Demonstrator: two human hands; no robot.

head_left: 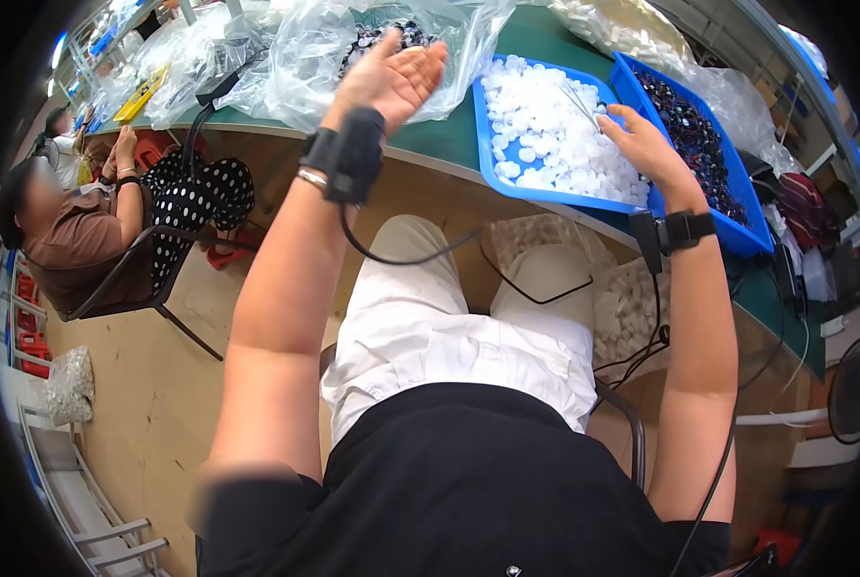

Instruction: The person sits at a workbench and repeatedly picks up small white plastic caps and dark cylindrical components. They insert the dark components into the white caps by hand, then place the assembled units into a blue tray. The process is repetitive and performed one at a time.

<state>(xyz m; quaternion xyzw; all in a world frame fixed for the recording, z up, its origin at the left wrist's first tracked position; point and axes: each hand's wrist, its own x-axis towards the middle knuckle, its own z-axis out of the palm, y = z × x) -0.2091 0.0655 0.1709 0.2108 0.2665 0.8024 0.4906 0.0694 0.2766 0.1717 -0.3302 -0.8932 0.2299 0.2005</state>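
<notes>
My left hand point(398, 82) is raised palm up, fingers loosely stretched and apart, with nothing plainly held in it. Just beyond it, a clear plastic bag point(295, 72) lies open around a heap of small dark shiny pieces point(372, 38). Over the blue tray point(488, 159) on the right, my right hand point(646, 149) grips a pair of thin metal tweezers point(578, 100), their tips pointing up and left above the white pieces. That tray is filled with small round white translucent pieces point(574, 144).
A second blue tray point(752, 226) holds dark glittering pieces point(685, 135) on the green table point(449, 139). A yellow-handled tool point(141, 93) lies at the left. Another person point(93, 216) sits there. Cables point(411, 258) hang from my wrist straps. Bags of white pieces point(627, 313) stand below.
</notes>
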